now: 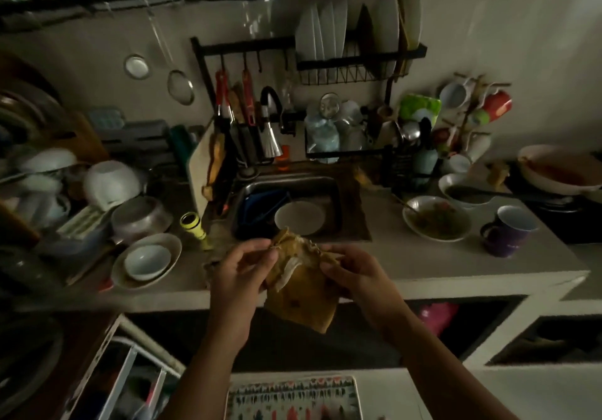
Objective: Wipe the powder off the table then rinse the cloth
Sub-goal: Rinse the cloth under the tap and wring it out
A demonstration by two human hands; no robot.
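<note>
Both hands, left hand and right hand, pinch a yellow cloth with curled fingers, spreading it open; the sink lies just beyond, likely for rinsing.

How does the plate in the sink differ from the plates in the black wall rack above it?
The sink plate lies flat, face up; the rack plates stand on edge. The sink plate is alone; the rack plates stand close together in a row. The sink plate sits low, the rack plates high against the wall. Both are pale and look plain.
</note>
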